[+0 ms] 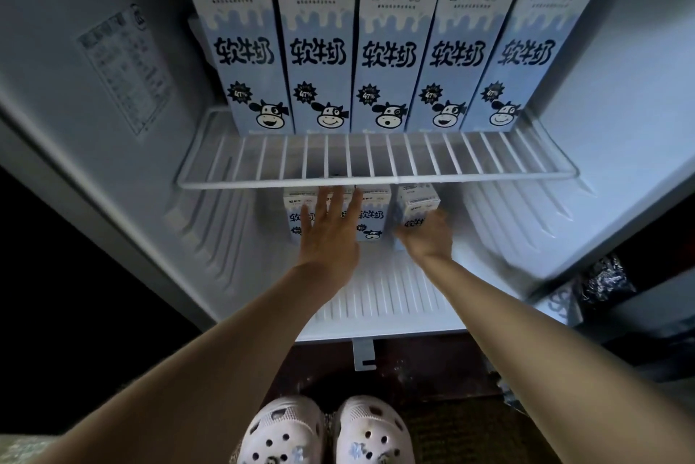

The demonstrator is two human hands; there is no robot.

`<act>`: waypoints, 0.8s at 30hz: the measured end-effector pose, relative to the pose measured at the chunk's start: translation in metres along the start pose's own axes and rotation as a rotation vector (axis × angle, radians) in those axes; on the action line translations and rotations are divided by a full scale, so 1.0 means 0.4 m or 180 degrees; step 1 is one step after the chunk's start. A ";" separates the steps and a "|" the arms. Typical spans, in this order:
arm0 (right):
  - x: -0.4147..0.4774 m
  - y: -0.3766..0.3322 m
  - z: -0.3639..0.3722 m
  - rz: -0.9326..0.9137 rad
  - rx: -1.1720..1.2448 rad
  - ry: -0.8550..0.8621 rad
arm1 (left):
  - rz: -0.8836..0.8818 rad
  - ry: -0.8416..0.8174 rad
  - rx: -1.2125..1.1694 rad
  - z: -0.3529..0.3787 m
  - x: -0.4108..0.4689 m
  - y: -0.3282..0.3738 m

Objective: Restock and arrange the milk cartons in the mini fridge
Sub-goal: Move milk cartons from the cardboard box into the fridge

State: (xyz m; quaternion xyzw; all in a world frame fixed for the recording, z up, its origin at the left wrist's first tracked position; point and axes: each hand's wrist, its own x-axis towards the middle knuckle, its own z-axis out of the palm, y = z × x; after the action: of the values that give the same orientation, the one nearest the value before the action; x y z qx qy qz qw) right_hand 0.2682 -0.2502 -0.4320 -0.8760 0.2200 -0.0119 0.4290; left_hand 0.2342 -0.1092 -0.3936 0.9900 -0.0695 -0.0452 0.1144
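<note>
**Two hands fix the bottom row of milk**

Closest to us are two white clogs (pixel 327 433) on the dark floor (they have little charms stuck on). Both bare arms reach into the mini fridge (pixel 52 49).

The left hand (pixel 331 230) has its fingers straight and spread apart. It lies flat on the front of the lower cartons (pixel 372 217), most likely to hold them steady. The right hand (pixel 428 234) grips a tilted carton (pixel 417 204) just beside them. Its fingers look curled round the bottom part, but that hand is blurry. I think this carton is going in at the right end of the row.

The hands cover a lot, so I cannot count the lower cartons. The wire shelf (pixel 376 179) also cuts off their tops.

At the back of that shelf stands the top row of milk cartons (pixel 391 49). There are five, upright and side by side, with the cow faces to the front. That row looks done.

The sticker (pixel 124 68) on the left wall is too fuzzy to read. A dark crinkly bag (pixel 601 279) sits outside on the right, and it is hard to make out.
</note>
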 end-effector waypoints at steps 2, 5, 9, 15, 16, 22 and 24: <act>0.009 -0.004 0.001 -0.0005 -0.0137 -0.0037 | 0.0019 0.0028 -0.0052 0.006 -0.001 -0.001; 0.011 -0.014 0.007 0.0065 -0.0136 -0.0044 | -0.0006 0.0071 -0.0148 0.016 -0.001 0.000; 0.027 -0.001 0.033 0.0077 0.0249 -0.0080 | -0.0006 0.0125 -0.0197 0.021 0.000 -0.001; 0.054 0.022 0.060 0.0153 0.0591 -0.0285 | -0.0009 0.0122 -0.0246 0.019 0.001 0.001; 0.056 0.027 0.061 0.0150 0.0600 -0.0310 | -0.0007 0.0114 -0.0244 0.018 0.001 0.000; 0.062 0.034 0.066 0.0156 0.0591 -0.0452 | -0.0003 0.0119 -0.0216 0.018 -0.002 0.001; 0.068 0.033 0.073 0.0202 0.0539 -0.0450 | -0.0013 0.0111 -0.0239 0.017 -0.004 0.004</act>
State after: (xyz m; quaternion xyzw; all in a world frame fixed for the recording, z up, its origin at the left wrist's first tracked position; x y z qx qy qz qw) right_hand 0.2939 -0.2463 -0.4649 -0.8279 0.2150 0.0449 0.5161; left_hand 0.2317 -0.1120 -0.3995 0.9858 -0.0637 -0.0308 0.1526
